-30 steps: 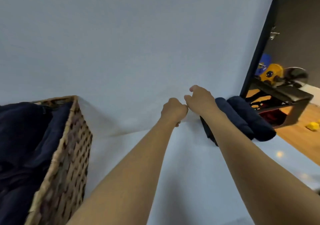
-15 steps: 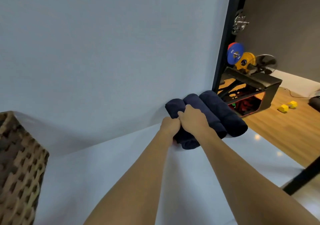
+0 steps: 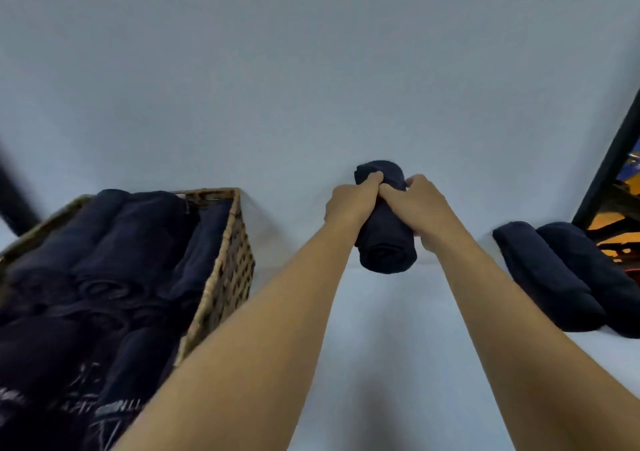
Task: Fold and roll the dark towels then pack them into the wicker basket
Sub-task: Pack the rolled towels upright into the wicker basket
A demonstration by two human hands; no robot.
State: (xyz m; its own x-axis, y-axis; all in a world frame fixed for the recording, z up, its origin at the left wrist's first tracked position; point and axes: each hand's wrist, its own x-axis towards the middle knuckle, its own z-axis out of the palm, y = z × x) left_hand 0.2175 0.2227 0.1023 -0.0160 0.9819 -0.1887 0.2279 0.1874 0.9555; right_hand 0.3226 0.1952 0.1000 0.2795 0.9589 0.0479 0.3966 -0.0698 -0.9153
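The woven tan wicker basket (image 3: 228,277) is packed with rolled dark navy towels (image 3: 114,242). Right of the basket, past its side wall, the left hand (image 3: 349,204) and right hand (image 3: 419,204) curl their fingers round one rolled navy towel (image 3: 386,246) over the pale blue tabletop (image 3: 381,364). Farther right of the basket, two more navy rolls (image 3: 554,277) lie touching, beside a black metal post (image 3: 602,159).

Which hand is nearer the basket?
Left. The left hand grips the held towel on its side facing the basket; the right hand grips its far side.
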